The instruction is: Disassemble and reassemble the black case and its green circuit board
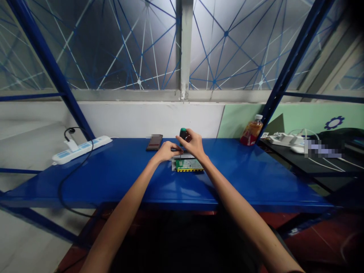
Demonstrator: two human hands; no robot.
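A green circuit board (189,164) with a yellow strip along its near edge lies on the blue table, on top of a grey piece. My right hand (193,143) is closed around the black and green handle of a screwdriver (182,133), held upright over the board's far left part. Beside it, my left hand (168,151) is closed, its fingertips pinched near the screwdriver's shaft just above the board. Whatever is between those fingertips is too small to make out. The screwdriver's tip is hard to see.
A phone (154,142) lies left of my hands. A white power strip (82,149) with a black cable is on the left of the blue table (113,182). A bottle (251,131) stands at the back right, near a rack post and a black side surface with cables.
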